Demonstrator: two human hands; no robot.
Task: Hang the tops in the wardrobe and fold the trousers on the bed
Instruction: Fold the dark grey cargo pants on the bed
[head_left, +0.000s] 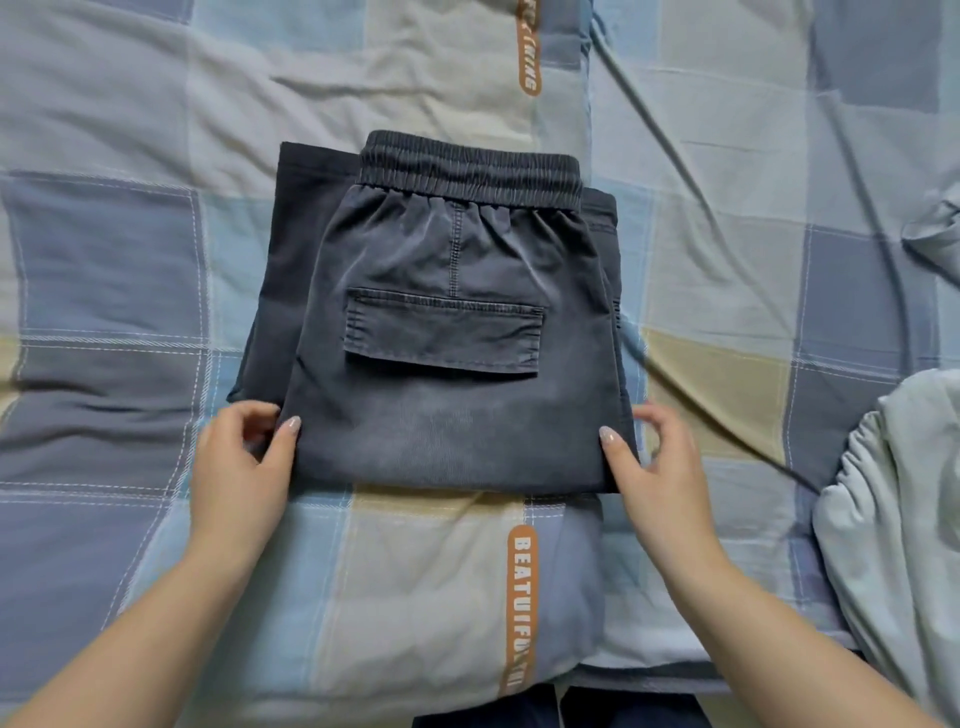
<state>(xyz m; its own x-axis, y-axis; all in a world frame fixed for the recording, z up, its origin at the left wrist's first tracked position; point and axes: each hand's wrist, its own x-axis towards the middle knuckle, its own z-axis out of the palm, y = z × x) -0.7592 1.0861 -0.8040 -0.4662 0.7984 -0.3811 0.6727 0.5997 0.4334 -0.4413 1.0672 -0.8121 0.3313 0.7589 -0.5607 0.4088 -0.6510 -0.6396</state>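
Dark grey trousers (441, 322) lie folded into a compact rectangle on the bed, elastic waistband at the far side and a flapped back pocket facing up. My left hand (244, 467) holds the near left corner, thumb on top and fingers curled at the edge. My right hand (654, 467) holds the near right corner the same way, thumb on the top layer. Under the top fold, darker layers of the legs stick out on the left and right.
A blue, grey and beige checked quilt (130, 286) covers the bed, with orange lettered stripes down the middle. A pale grey-blue garment (893, 519) lies crumpled at the right edge. Dark fabric (561, 709) shows at the bottom edge.
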